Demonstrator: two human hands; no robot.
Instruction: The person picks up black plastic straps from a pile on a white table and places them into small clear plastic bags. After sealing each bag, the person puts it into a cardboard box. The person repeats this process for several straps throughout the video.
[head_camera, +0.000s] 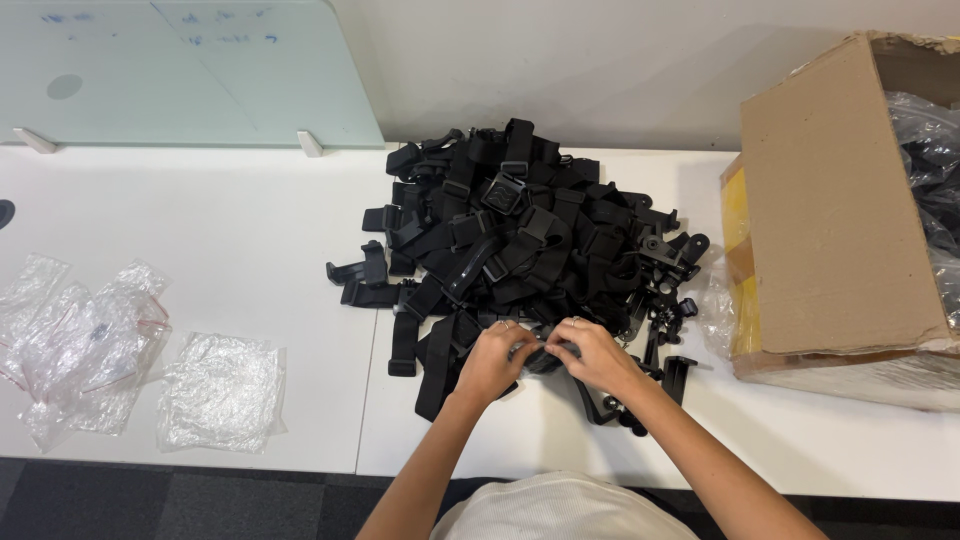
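**Two hands working a strap at the near edge of a heap**

Reading left to right, we first meet the clear plastic bags (85, 345), lying flat at about eight o'clock on the white table (230, 250), well apart from the work. A glass board (190, 70) leans against the wall at eleven o'clock. At centre sits the heap of black straps and clips (520, 230). At its six o'clock edge we see the left hand (495, 360) and right hand (590, 355) meeting, fingers curled closed around one black strap piece (540, 352). We judge that both hands hold it because it needs steadying from two ends; exactly how the fingertips pinch it we cannot tell. At three o'clock a cardboard box (840, 220) lies tipped, its plastic-lined mouth beside the heap.
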